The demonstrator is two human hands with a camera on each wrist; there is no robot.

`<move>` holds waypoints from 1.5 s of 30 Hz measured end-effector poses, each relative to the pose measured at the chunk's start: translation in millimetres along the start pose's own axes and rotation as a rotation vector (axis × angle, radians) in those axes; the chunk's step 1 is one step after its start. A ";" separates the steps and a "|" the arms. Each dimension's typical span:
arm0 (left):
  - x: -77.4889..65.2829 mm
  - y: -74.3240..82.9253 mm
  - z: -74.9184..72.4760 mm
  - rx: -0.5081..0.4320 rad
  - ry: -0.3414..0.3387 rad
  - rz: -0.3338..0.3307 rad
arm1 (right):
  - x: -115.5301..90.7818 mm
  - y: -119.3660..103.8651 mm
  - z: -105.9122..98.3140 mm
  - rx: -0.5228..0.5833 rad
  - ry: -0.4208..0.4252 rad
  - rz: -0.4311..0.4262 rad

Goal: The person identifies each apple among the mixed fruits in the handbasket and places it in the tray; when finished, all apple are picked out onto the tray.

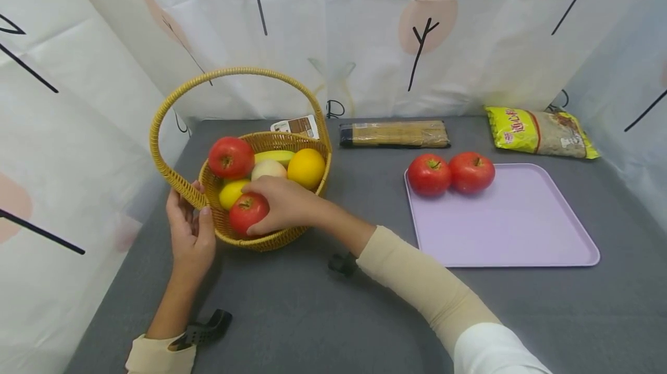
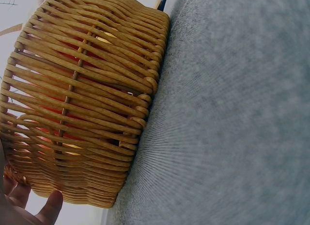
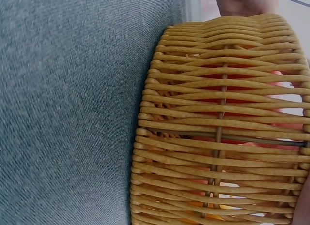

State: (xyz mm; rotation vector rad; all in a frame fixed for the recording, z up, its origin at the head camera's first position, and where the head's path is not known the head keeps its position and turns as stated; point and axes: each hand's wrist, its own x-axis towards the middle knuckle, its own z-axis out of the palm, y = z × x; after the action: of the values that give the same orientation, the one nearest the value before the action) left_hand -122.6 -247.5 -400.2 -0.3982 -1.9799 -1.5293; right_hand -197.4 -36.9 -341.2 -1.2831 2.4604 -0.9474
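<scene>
A woven basket (image 1: 271,241) with a tall arched handle stands on the left of the table. My left hand (image 1: 190,235) holds its left side at the foot of the handle, fingers behind and thumb in front. Inside the basket my right hand (image 1: 289,203) grips a red apple (image 1: 247,216) near the front rim. Another red apple (image 1: 230,157) sits at the back left, beside a yellow fruit (image 1: 231,193), a pale round fruit (image 1: 269,169), an orange (image 1: 306,168) and a long yellow-green fruit (image 1: 278,156). Both wrist views show mostly the basket's wickerwork (image 2: 82,89).
To the right lies a lilac tray (image 1: 505,235) with two red apples (image 1: 429,175) at its back left corner. Behind are a packet of brown sticks (image 1: 396,134), a yellow food bag (image 1: 539,132) and a brown-and-white packet (image 1: 302,126). A patterned curtain (image 1: 365,32) surrounds the table.
</scene>
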 end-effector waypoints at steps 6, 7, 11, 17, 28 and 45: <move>-1.0 -1.5 0.9 -0.044 0.003 0.004 | -1.2 -2.5 0.3 -0.096 0.013 0.003; -1.2 -1.9 1.1 -0.057 0.004 0.007 | -1.1 -2.6 0.6 -0.108 0.016 0.003; -1.8 -3.3 1.4 -0.072 0.009 0.022 | -1.7 -4.7 1.1 -0.133 0.028 0.003; -1.8 -4.0 1.9 -0.044 0.010 0.033 | -3.5 -7.3 -0.7 -0.137 0.048 -0.003; -1.1 1.8 4.7 -0.036 0.013 0.043 | -16.2 -5.5 -11.1 -0.046 0.106 -0.009; -1.4 5.3 5.6 -0.007 0.020 0.043 | -49.9 -1.8 -31.7 -0.005 0.213 0.049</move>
State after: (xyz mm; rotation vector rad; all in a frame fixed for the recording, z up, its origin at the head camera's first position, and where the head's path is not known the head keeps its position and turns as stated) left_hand -120.0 -240.5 -397.9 -0.4240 -1.9396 -1.5084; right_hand -180.7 16.1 -320.9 -1.1727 2.6396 -1.1190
